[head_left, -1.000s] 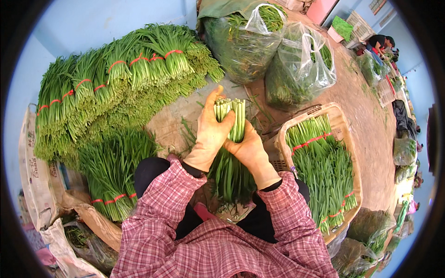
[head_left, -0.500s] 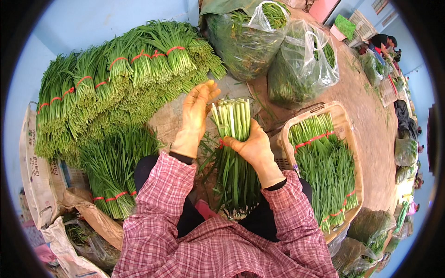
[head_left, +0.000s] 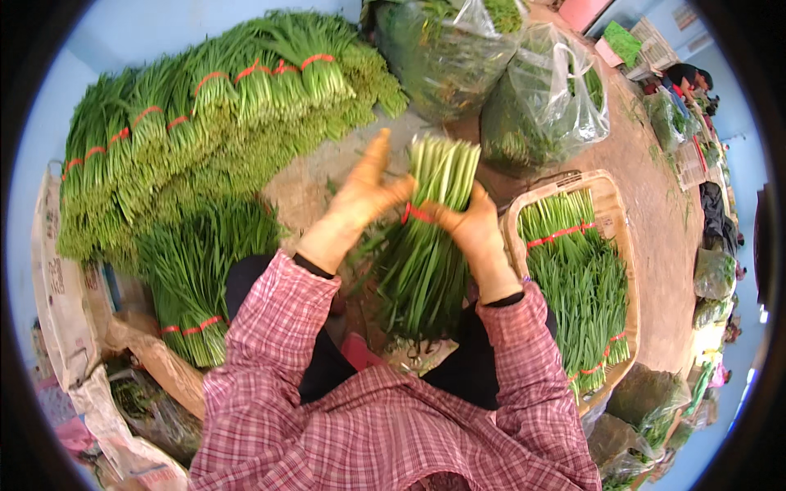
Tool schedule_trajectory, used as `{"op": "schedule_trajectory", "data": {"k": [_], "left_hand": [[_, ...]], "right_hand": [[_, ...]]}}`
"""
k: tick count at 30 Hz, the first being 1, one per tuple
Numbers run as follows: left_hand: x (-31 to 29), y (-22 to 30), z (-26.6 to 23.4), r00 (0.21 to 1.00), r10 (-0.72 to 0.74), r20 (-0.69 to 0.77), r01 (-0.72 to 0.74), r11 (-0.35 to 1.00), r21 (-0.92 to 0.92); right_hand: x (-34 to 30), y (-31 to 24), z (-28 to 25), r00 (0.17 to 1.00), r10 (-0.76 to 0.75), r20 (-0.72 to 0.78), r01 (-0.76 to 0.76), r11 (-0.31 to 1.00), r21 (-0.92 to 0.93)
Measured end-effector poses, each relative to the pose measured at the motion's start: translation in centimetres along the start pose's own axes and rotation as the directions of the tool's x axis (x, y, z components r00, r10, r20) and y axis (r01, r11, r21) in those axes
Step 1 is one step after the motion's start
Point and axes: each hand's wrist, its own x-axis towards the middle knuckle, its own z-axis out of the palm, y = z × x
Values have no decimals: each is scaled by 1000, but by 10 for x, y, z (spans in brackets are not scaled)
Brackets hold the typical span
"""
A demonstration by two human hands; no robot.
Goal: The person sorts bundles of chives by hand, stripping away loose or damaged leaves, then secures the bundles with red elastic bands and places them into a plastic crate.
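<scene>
A thick bunch of garlic chives hangs in front of me, pale cut stems up and green leaves down. Around it, just below the stems, runs a red tie. My right hand, in a yellowish rubber glove, grips the bunch from the right at the level of the tie. My left hand, gloved alike, is at the left of the stems with fingers spread, its thumb pointing at the bunch. Whether the thumb touches the stems I cannot tell, as the hand is slightly blurred.
Tied chive bunches are piled along the wall at the far left, with more chives nearer. A plastic basket at my right holds bunches. Clear bags of greens stand at the back. Another person is at the far right.
The bunch and my right hand have moved up and slightly right. My left hand has swung toward the stems, and its fingers have spread. The red tie shows more fully now.
</scene>
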Motion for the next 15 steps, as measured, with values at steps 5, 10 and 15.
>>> {"op": "schedule_trajectory", "data": {"k": [5, 10, 15], "left_hand": [[-21, 31, -6, 983, -118, 140, 129, 989, -72], [-35, 92, -67, 972, 220, -79, -216, 975, 61], [-40, 94, -94, 874, 202, -441, -188, 979, 75]], "right_hand": [[41, -28, -2, 980, -53, 193, -10, 950, 312], [111, 91, 7, 989, 110, -97, -120, 987, -103], [80, 276, 60, 978, 203, 44, -119, 722, -682]]}}
